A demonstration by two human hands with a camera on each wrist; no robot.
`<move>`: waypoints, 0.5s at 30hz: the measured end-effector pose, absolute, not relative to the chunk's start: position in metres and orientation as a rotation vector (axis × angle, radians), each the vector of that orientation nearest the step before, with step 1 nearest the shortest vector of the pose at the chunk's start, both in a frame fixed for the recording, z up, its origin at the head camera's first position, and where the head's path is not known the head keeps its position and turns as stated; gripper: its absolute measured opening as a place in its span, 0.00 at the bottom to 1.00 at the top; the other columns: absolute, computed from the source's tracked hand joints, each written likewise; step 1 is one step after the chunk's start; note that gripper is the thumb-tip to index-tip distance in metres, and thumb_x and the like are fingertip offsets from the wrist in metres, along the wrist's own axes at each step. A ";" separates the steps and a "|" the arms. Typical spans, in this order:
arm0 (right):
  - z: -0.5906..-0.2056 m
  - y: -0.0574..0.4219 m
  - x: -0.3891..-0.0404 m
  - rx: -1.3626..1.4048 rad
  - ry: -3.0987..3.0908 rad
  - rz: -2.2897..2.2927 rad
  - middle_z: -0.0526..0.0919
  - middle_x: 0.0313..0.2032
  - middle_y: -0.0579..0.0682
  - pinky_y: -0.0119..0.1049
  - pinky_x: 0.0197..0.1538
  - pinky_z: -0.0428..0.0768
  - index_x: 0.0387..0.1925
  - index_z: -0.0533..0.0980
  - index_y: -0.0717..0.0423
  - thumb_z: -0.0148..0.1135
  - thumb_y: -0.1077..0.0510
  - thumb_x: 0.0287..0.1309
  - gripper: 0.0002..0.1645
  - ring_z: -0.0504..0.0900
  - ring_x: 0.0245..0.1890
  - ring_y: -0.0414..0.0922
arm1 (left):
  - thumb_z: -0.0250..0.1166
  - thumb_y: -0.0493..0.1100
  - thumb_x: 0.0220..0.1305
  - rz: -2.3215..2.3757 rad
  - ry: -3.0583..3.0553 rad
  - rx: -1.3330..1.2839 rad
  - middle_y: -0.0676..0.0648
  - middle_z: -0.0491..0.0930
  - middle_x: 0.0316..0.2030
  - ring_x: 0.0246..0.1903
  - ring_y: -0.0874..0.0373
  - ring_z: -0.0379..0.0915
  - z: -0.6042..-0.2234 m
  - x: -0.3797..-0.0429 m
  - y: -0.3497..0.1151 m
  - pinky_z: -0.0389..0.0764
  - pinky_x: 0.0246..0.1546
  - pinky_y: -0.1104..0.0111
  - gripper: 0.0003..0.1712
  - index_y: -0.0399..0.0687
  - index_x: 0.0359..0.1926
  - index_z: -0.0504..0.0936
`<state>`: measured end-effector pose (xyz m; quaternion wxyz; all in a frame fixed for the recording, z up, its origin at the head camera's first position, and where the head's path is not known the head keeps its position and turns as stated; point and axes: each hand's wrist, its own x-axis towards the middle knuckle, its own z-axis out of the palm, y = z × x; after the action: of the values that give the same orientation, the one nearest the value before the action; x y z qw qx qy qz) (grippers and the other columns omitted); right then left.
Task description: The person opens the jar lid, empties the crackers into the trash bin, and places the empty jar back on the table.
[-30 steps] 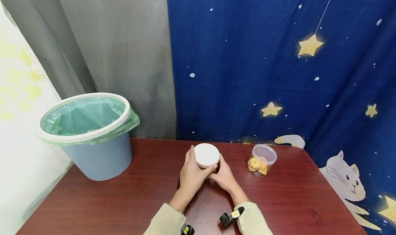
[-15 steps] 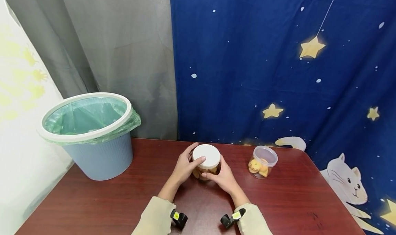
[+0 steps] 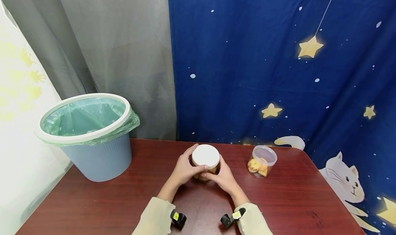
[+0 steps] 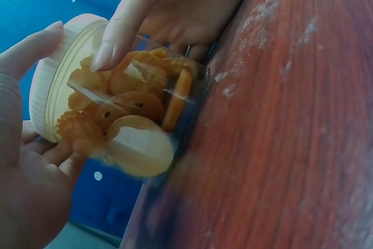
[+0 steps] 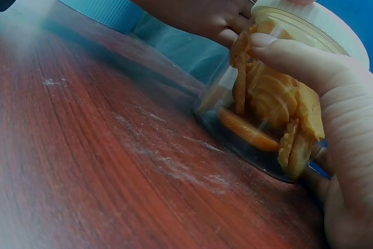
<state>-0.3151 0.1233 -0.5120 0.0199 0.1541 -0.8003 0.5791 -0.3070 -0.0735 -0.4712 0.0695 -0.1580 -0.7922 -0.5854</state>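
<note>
The jar [image 3: 205,156] stands between bin [image 3: 99,159] and tub [image 3: 268,163].

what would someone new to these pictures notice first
Probably the dark blue curtain with yellow stars, filling the upper right of the head view. Next, the pale blue bin with its green liner at the left, then the jar of biscuits under a white lid, held between the left hand and right hand near the centre.

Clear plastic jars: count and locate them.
2: a white-lidded clear plastic jar held by the left hand and right hand; a lilac-rimmed clear plastic jar to its right.
</note>
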 end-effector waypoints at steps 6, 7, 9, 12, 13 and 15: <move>-0.512 0.125 -0.316 0.503 -2.475 1.792 0.75 0.66 0.51 0.42 0.66 0.72 0.73 0.61 0.47 0.81 0.56 0.47 0.54 0.74 0.64 0.47 | 0.83 0.50 0.46 -1.665 -2.424 -0.415 0.41 0.70 0.71 0.68 0.47 0.70 -0.471 -0.308 -0.072 0.72 0.68 0.50 0.56 0.43 0.74 0.66; -0.512 0.125 -0.316 0.503 -2.474 1.790 0.75 0.66 0.51 0.41 0.66 0.72 0.73 0.61 0.47 0.81 0.56 0.47 0.54 0.74 0.64 0.47 | 0.83 0.50 0.45 -1.652 -2.429 -0.403 0.42 0.70 0.71 0.68 0.47 0.70 -0.470 -0.308 -0.071 0.71 0.68 0.51 0.56 0.44 0.74 0.67; -0.512 0.125 -0.316 0.497 -2.471 1.790 0.75 0.66 0.51 0.40 0.66 0.72 0.73 0.61 0.47 0.81 0.56 0.47 0.54 0.75 0.64 0.46 | 0.83 0.53 0.45 -1.606 -2.442 -0.393 0.41 0.70 0.71 0.68 0.47 0.70 -0.469 -0.307 -0.070 0.72 0.68 0.51 0.57 0.43 0.74 0.67; -0.512 0.124 -0.315 0.491 -2.476 1.774 0.76 0.65 0.50 0.38 0.66 0.72 0.73 0.61 0.47 0.81 0.55 0.46 0.55 0.75 0.63 0.45 | 0.83 0.58 0.43 -1.537 -2.466 -0.362 0.41 0.71 0.70 0.67 0.46 0.71 -0.466 -0.304 -0.069 0.74 0.66 0.50 0.59 0.41 0.73 0.68; -0.512 0.124 -0.315 0.490 -2.479 1.772 0.75 0.66 0.50 0.37 0.66 0.72 0.73 0.61 0.47 0.81 0.55 0.46 0.55 0.74 0.63 0.45 | 0.83 0.60 0.43 -1.514 -2.477 -0.344 0.41 0.72 0.70 0.66 0.45 0.72 -0.465 -0.303 -0.068 0.74 0.65 0.49 0.59 0.41 0.73 0.68; -0.512 0.124 -0.315 0.495 -2.485 1.763 0.75 0.66 0.50 0.36 0.66 0.72 0.74 0.61 0.47 0.81 0.54 0.47 0.55 0.74 0.64 0.45 | 0.83 0.61 0.41 -1.473 -2.496 -0.305 0.41 0.73 0.69 0.65 0.45 0.73 -0.463 -0.301 -0.067 0.75 0.64 0.49 0.60 0.41 0.72 0.69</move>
<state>-0.3146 0.1237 -0.5124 0.0276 0.1603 -0.8047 0.5709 -0.3012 -0.0668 -0.4626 0.1133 -0.1041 -0.8509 -0.5023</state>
